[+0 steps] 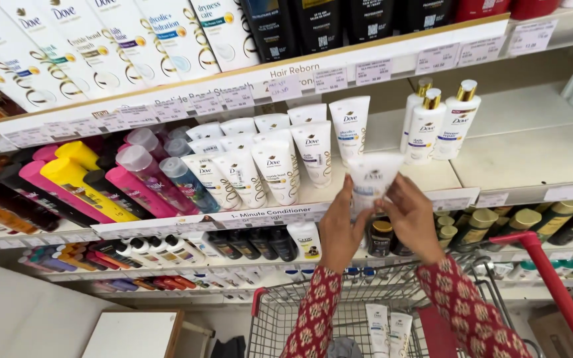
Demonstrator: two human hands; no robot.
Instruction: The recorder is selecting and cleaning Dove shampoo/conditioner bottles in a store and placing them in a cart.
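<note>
Both hands grip one white tube [371, 180], held upright with its long axis vertical, just in front of the middle shelf's front edge [266, 215]. The left hand [339, 232] clasps its left side, the right hand [411, 219] its right, equally near.

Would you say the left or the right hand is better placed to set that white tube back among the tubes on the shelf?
Probably the left hand: it grips the white tube on the side nearer the standing tubes; the right hand is farther.
</note>
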